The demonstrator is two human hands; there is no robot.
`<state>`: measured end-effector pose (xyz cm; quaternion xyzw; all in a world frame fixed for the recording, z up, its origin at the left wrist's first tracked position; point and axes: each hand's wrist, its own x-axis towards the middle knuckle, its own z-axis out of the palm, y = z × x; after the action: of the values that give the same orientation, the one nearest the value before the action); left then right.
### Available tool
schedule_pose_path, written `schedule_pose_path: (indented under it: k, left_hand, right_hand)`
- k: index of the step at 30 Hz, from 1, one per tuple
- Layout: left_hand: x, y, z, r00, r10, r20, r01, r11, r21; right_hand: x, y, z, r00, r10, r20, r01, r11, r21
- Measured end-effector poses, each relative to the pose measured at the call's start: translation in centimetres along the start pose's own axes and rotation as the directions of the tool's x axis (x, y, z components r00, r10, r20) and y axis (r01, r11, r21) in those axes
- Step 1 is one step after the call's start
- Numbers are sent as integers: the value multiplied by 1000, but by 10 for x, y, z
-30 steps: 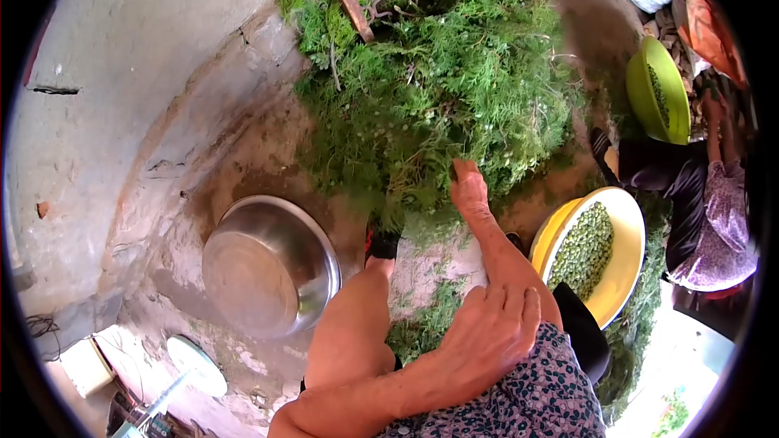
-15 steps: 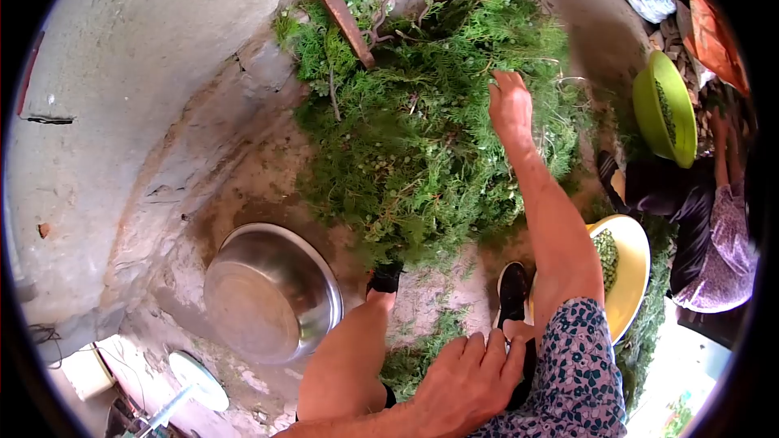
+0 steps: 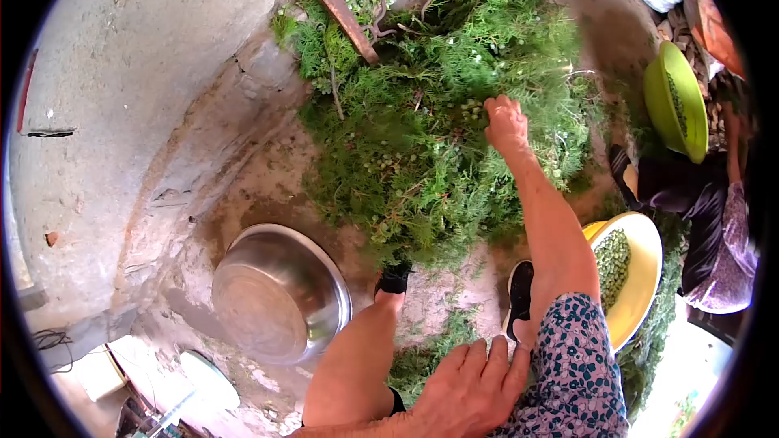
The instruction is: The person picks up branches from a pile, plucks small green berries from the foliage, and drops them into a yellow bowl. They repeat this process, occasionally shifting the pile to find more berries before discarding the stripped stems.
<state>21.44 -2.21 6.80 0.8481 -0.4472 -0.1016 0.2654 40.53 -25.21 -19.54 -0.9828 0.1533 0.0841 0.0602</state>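
Note:
Over the large pile of green sprigs (image 3: 389, 146), my right hand (image 3: 508, 125) is bent with its fingers curled together at the foliage. What those fingers hold is too small to tell. Small pale green pods or berries (image 3: 471, 109) show among the sprigs beside it. My left hand (image 3: 475, 381) lies palm down over my lap, against the patterned cloth (image 3: 576, 365), its fingers stretched out and holding nothing. To the right of my right forearm stands a yellow basin (image 3: 641, 276) with small green pieces (image 3: 613, 264) inside.
An upturned metal basin (image 3: 260, 300) rests on the floor at left. A rusty metal bar (image 3: 333, 4) slants over the pile. At right, a person in purple clothing (image 3: 730, 259) sits near a lime-green basin (image 3: 690, 105). A concrete wall (image 3: 122, 97) rises at left.
My right hand has moved lower on the pile, and its fingers have curled further. My left hand has shifted little. The view has moved slightly, so most things appear a bit displaced.

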Motion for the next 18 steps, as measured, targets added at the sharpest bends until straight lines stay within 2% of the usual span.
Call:
schedule_pose_path:
  k: [3, 5, 6, 7, 9, 10, 13, 15, 17, 18]
  left_hand:
    - [1, 6, 2, 997, -25, 76, 29, 999, -42]
    - [-2, 8, 7, 989, -1, 148, 1, 1000, -2]
    - [-4, 2, 23, 999, 25, -37, -26, 999, -27]
    - [-4, 5, 23, 999, 31, -33, -32, 999, -30]
    - [-2, 7, 23, 997, 47, 61, -42, 996, -80]
    - [-2, 9, 25, 996, 49, 69, -43, 995, -88]
    - [-2, 12, 32, 994, 40, 103, -34, 998, -59]
    - [0, 14, 36, 993, 52, 108, -48, 998, -41]
    - [4, 16, 36, 993, 43, 107, -40, 999, -34]
    - [6, 18, 37, 994, 32, 108, -29, 999, -27]
  right_hand:
    - [-49, -12, -18, 991, -88, -101, 99, 989, 110]
    - [-80, -22, -14, 998, -54, -16, 56, 964, 259]
    - [-97, -30, -8, 998, -52, 24, 45, 974, 223]
    - [-116, -38, 1, 996, -49, 68, 35, 981, 189]
    - [-156, -47, 22, 982, -175, -75, 189, 945, 266]
    - [-165, -49, 30, 990, -138, -26, 139, 938, 316]
    - [-175, -46, 47, 997, -73, -17, 75, 941, 331]
    - [-181, -45, 44, 993, -118, -14, 118, 957, 264]
    - [-187, -44, 31, 987, -123, -102, 152, 924, 352]
    - [-188, -40, 28, 969, -95, -227, 188, 881, 434]
